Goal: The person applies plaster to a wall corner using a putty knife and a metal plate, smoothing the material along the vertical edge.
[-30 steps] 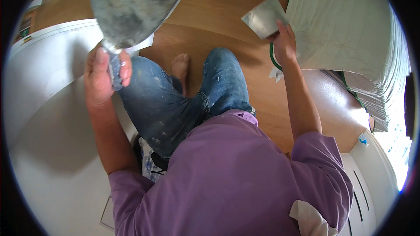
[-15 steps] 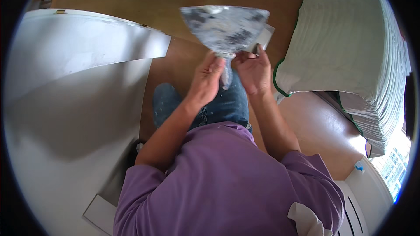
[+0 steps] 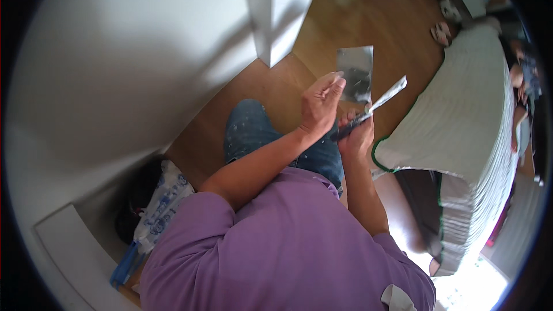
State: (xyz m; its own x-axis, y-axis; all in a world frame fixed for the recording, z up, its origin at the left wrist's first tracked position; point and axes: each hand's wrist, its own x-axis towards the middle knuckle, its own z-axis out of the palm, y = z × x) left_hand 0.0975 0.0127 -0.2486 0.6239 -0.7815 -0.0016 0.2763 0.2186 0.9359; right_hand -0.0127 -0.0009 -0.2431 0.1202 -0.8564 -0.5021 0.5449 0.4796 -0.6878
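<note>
My left hand (image 3: 320, 106) is closed at the left edge of an upright, shiny square metal plate (image 3: 354, 66), thumb and fingers pinched on it. Just below and to the right, my right hand (image 3: 358, 137) grips the dark handle of a putty knife (image 3: 389, 91). The knife's pale, smeared blade is seen nearly edge-on, slanting up to the right in front of the plate's lower corner. Both hands are close together above my paint-flecked jeans (image 3: 245, 129).
A white wall (image 3: 127, 63) with a projecting corner rises at the left. A stack of pale quilted covers (image 3: 440, 121) with green edging stands at the right, slippers (image 3: 441, 33) beyond it. A patterned bag (image 3: 161, 207) lies low left. The wooden floor (image 3: 322, 11) shows between.
The putty knife has passed from my left hand to my right, and the plate from right to left. My hands have drawn together, and the view has turned, bringing more wall in.
</note>
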